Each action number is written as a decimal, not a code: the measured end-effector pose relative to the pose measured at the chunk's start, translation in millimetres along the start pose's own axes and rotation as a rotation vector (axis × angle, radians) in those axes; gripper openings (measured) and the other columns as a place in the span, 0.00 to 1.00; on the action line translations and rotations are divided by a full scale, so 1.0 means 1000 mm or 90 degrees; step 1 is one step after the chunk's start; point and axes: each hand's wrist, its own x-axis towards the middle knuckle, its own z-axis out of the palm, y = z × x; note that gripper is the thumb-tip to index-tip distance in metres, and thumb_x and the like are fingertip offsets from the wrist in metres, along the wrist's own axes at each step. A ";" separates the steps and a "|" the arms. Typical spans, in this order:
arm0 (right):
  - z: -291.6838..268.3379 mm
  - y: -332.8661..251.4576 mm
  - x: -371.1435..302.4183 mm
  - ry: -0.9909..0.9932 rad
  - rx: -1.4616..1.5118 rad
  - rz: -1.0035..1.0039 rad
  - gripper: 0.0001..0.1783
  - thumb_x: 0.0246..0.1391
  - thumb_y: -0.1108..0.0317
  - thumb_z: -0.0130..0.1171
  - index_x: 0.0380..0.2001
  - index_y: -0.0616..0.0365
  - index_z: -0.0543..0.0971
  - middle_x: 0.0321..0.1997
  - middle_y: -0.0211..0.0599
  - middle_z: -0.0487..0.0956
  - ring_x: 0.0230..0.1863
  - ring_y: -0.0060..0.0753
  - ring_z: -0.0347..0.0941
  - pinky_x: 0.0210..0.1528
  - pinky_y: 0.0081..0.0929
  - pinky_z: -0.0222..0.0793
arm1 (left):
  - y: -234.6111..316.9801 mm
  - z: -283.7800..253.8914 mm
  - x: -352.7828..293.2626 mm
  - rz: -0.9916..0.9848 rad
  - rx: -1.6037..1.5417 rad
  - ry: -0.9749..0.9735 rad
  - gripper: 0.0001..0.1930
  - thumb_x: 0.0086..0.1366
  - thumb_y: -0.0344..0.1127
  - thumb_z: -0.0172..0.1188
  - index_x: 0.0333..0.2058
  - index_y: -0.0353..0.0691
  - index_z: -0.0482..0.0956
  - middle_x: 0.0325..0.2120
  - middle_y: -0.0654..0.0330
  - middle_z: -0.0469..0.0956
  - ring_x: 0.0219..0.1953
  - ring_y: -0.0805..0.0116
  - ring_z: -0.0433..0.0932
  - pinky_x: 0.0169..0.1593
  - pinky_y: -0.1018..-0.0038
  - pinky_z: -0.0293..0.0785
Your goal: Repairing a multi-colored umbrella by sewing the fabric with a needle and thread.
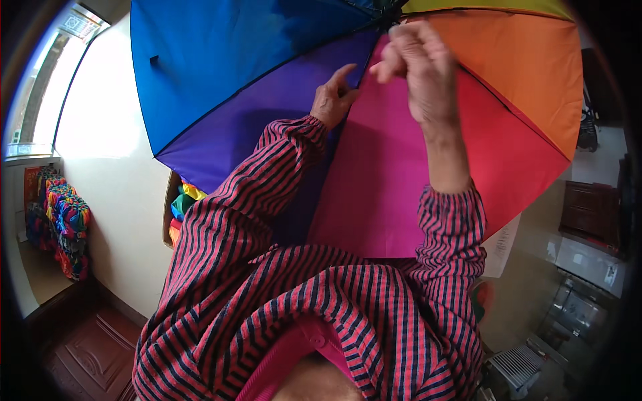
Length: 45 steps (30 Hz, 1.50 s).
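An umbrella [374, 180] with rainbow panels is spread out in front of me, its dark ribs meeting near the top of the view. My left hand [329, 99] is at the seam between the purple and magenta panels. Its index finger and thumb are apart beside the dark rib; the other fingers are mostly hidden. Above the magenta and red panels, my right hand [420, 63] is raised close to the hub, blurred by motion. Its fingers are curled together, and whatever they hold, if anything, is too small to make out.
Beneath the canopy's left edge is a box [167, 214] with bright folded fabric. More rainbow-coloured bundles [65, 207] are stacked at far left by a white wall. A dark red carved wooden panel [97, 341] is at lower left. On the right lie a paper sheet [501, 250] and a ridged grey object [515, 366].
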 end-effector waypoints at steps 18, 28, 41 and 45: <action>-0.021 0.126 0.033 -0.030 -1.044 -0.203 0.07 0.45 0.68 0.54 0.21 0.61 0.77 0.25 0.47 0.78 0.28 0.52 0.75 0.30 0.39 0.72 | 0.041 -0.021 0.024 -0.398 -0.493 0.052 0.04 0.60 0.30 0.56 0.30 0.38 0.77 0.17 0.63 0.72 0.12 0.77 0.61 0.16 0.80 0.53; -0.064 0.071 0.049 0.147 -0.055 0.087 0.04 0.54 0.74 0.53 0.33 0.63 0.74 0.28 0.38 0.79 0.31 0.28 0.79 0.30 0.28 0.77 | 0.027 -0.008 0.011 -0.334 -0.368 0.071 0.02 0.58 0.29 0.58 0.30 0.38 0.76 0.19 0.64 0.73 0.16 0.78 0.65 0.18 0.81 0.57; -0.059 0.011 0.031 0.136 -0.164 -0.046 0.11 0.59 0.65 0.53 0.34 0.64 0.72 0.21 0.29 0.71 0.22 0.19 0.71 0.27 0.22 0.75 | -0.001 0.026 -0.015 -0.026 0.034 0.163 0.13 0.55 0.31 0.58 0.40 0.40 0.81 0.33 0.62 0.74 0.32 0.68 0.75 0.39 0.77 0.70; -0.025 -0.013 0.018 0.046 -0.218 -0.070 0.12 0.59 0.64 0.53 0.34 0.65 0.72 0.19 0.29 0.71 0.22 0.21 0.72 0.28 0.22 0.75 | 0.015 0.026 -0.027 0.014 0.153 0.164 0.14 0.55 0.32 0.59 0.41 0.45 0.82 0.39 0.59 0.72 0.35 0.63 0.76 0.40 0.74 0.72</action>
